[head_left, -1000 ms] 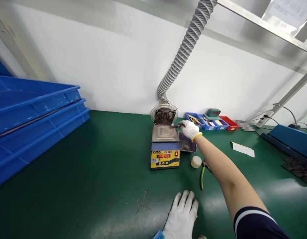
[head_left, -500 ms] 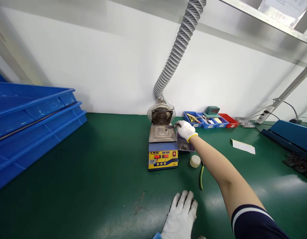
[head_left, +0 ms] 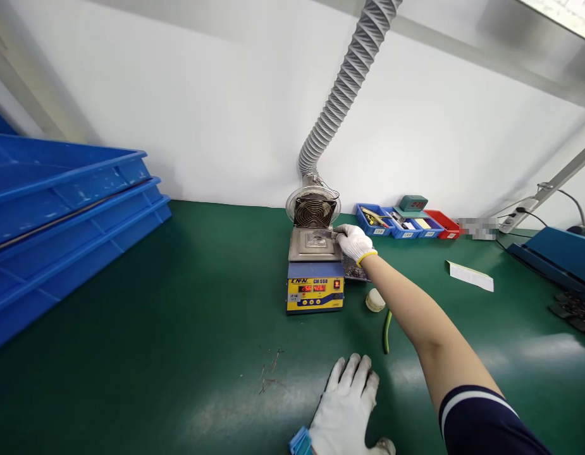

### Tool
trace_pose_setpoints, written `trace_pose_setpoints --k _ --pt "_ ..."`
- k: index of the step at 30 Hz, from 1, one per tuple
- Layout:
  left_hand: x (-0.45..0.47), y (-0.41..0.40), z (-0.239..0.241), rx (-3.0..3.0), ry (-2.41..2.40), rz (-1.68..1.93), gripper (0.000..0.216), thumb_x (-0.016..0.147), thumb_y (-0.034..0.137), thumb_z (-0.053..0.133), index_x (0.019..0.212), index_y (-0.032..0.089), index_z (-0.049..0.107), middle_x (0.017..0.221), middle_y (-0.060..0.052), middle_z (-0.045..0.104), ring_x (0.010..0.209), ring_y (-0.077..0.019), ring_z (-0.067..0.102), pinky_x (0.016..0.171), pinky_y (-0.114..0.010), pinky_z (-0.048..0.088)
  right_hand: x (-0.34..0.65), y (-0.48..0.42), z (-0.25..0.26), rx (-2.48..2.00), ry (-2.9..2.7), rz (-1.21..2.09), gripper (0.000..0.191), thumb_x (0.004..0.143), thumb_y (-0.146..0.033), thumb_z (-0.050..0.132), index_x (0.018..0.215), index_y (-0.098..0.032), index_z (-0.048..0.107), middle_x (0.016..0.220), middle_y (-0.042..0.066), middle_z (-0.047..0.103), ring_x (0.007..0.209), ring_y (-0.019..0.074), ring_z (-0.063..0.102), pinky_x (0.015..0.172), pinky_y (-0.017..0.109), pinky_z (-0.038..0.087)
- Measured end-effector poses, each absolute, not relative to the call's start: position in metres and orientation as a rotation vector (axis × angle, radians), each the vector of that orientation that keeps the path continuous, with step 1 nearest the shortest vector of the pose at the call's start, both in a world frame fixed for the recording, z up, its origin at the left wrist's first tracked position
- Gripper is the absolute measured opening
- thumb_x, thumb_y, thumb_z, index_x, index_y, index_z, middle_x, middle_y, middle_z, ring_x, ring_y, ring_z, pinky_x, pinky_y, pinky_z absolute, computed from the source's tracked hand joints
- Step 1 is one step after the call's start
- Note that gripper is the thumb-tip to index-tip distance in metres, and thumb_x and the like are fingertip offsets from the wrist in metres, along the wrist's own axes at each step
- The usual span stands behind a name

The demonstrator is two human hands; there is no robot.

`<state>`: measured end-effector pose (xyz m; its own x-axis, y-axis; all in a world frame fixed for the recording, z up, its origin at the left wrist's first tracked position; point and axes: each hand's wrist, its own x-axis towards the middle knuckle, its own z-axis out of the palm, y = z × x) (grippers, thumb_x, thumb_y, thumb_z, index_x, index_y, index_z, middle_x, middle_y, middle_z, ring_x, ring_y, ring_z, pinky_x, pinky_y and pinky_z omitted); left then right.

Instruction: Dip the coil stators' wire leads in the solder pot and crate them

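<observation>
My right hand [head_left: 353,242], in a white knit glove with a yellow cuff, reaches to the right side of a solder pot [head_left: 315,287] with a yellow front panel and red digits. Its fingers are closed on a thin, flat metal strip [head_left: 329,234] held over the pot's metal top. My left hand [head_left: 346,401], in a whitish glove with a blue clip at the wrist, lies flat on the table, fingers spread. A round whitish container [head_left: 375,301] and a green-handled tool [head_left: 386,332] lie right of the pot. A tray of dark bits [head_left: 355,272] is partly hidden by my right hand.
Behind the pot stands a fan [head_left: 315,212] under a grey duct hose [head_left: 342,95]. Blue trays [head_left: 83,230] are stacked at left. Small blue bins [head_left: 374,221] and a red bin [head_left: 441,224] line the wall. Loose wire scraps [head_left: 270,373] lie on the green table [head_left: 178,328].
The view has shifted slightly, so the bench things sit a little higher and further right. My right hand has moved slightly with the metal strip over the pot. My left hand stays flat.
</observation>
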<state>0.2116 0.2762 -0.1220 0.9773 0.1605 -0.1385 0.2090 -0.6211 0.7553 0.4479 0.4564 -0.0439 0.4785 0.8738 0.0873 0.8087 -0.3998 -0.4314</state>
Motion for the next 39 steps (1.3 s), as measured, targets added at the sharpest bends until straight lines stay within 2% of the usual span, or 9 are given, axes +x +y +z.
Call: trace_pose_setpoints --k 7,12,17,24,33,39 --pt "0.211 0.275 -0.126 2.286 0.259 -0.032 0.087 0.075 0.062 0.054 0.145 0.014 0.036 0.157 -0.014 0.019 0.144 -0.0358 0.014 0.119 -0.053 0.006 0.442 0.464 -0.043 -2.300 -1.485 0.241 0.033 0.084 -0.031 0.052 0.113 -0.032 0.068 0.113 -0.003 0.069 0.109 0.0203 0.061 0.096 0.032 0.047" --pt "0.210 0.271 -0.131 2.305 0.270 0.032 0.088 0.075 0.064 0.054 0.146 0.015 0.035 0.157 -0.014 0.020 0.144 -0.0357 0.014 0.119 -0.053 0.006 0.446 0.449 -0.041 -2.271 -1.518 0.294 0.033 0.084 -0.030 0.052 0.113 -0.029 0.068 0.111 -0.003 0.070 0.106 0.0184 0.063 0.092 0.027 0.048" --pt "0.211 0.271 -0.132 2.281 0.266 0.047 0.088 0.074 0.063 0.055 0.145 0.015 0.036 0.156 -0.016 0.021 0.144 -0.0364 0.016 0.118 -0.055 0.006 0.446 0.450 -0.041 -2.243 -1.400 0.262 0.033 0.086 -0.034 0.050 0.113 -0.030 0.068 0.108 -0.003 0.070 0.101 0.0173 0.063 0.091 0.029 0.048" --pt "0.214 0.268 -0.138 2.318 0.273 0.041 0.089 0.074 0.067 0.053 0.144 0.016 0.037 0.157 -0.014 0.022 0.144 -0.0362 0.017 0.119 -0.054 0.007 0.443 0.464 -0.045 -2.254 -1.451 0.238 0.032 0.086 -0.034 0.052 0.114 -0.030 0.068 0.111 -0.002 0.070 0.106 0.0182 0.062 0.092 0.028 0.048" --pt "0.212 0.268 -0.139 2.302 0.282 0.084 0.089 0.073 0.064 0.055 0.145 0.015 0.036 0.156 -0.015 0.022 0.144 -0.0368 0.017 0.118 -0.055 0.007 0.447 0.441 -0.040 -2.218 -1.549 0.273 0.034 0.083 -0.027 0.053 0.114 -0.029 0.068 0.111 -0.003 0.070 0.105 0.0182 0.063 0.091 0.028 0.049" --pt "0.210 0.270 -0.138 2.302 0.279 0.101 0.089 0.074 0.064 0.055 0.145 0.016 0.036 0.157 -0.015 0.022 0.144 -0.0362 0.017 0.119 -0.054 0.008 0.463 0.446 -0.031 -2.236 -1.518 0.112 0.033 0.086 -0.029 0.048 0.112 -0.027 0.068 0.111 -0.001 0.070 0.107 0.0189 0.062 0.094 0.030 0.048"
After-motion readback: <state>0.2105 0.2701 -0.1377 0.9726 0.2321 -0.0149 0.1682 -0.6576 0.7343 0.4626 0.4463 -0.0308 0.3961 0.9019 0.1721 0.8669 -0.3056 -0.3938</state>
